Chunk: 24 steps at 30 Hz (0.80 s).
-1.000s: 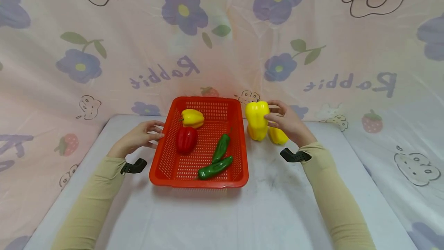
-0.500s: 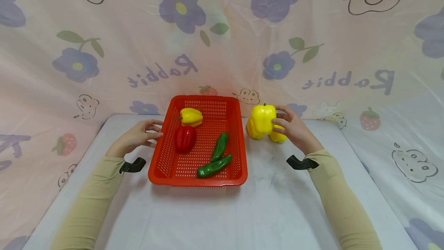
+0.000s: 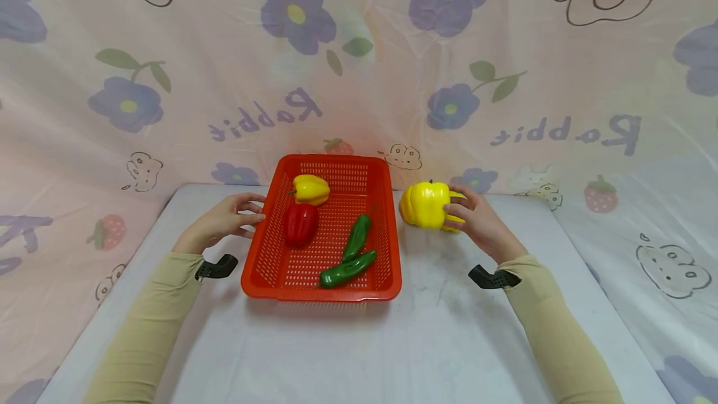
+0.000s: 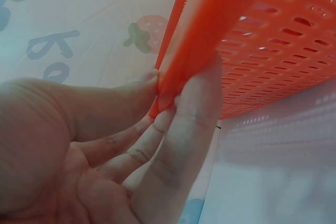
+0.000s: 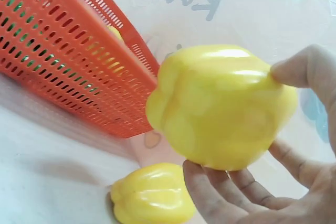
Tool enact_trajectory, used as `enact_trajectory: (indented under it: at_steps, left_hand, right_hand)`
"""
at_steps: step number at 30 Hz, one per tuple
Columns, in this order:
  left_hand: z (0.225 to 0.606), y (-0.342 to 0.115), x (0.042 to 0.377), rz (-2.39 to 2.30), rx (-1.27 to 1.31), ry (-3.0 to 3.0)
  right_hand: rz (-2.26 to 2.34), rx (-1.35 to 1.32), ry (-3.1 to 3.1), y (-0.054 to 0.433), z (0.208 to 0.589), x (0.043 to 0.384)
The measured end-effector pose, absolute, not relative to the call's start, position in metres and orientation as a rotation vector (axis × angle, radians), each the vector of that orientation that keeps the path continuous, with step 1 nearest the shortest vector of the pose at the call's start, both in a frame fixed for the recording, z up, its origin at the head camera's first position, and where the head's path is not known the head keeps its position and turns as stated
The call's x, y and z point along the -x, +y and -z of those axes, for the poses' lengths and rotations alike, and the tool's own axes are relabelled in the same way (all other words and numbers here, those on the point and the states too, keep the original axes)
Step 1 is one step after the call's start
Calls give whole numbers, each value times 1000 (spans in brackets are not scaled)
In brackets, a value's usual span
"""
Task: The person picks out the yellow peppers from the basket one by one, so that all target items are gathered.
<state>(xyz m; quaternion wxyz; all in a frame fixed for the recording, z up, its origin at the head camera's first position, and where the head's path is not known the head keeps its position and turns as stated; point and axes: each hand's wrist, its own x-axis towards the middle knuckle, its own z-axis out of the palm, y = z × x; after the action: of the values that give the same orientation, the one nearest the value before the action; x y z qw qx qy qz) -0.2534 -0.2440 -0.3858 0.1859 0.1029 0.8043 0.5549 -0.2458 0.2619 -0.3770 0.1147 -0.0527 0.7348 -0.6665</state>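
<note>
In the head view my left hand [image 3: 224, 222] pinches the left rim of a red plastic basket [image 3: 322, 295], thumb on one side and fingers on the other, as the left wrist view shows. A yellow bell pepper [image 3: 430, 206] is held by my right hand [image 3: 483, 224], just right of the basket. In the right wrist view the thumb presses one side of this held pepper [image 5: 226, 108] and the fingertips support the other. Below it on the table lies another yellow bell pepper [image 5: 155, 193]. More yellow shows behind the held pepper in the head view, partly hidden.
Inside the basket are a small yellow bell pepper [image 3: 311, 189], a red bell pepper [image 3: 301, 224] and two green chili peppers [image 3: 357, 237]. A white-covered table [image 3: 359, 354] lies beneath. A patterned curtain [image 3: 359, 105] hangs at the back and sides.
My right hand has carried the yellow bell pepper to the right and downward in the head view, away from the basket. The left hand and the basket stay nearly where they were.
</note>
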Motion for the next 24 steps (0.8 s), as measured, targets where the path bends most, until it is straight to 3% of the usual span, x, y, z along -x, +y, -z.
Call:
enact_trajectory:
  at_steps: [24]
  left_hand:
    - [387,-244,254,-1566,-275,2262]
  right_hand:
    - [1939,67,2015,260,430,226]
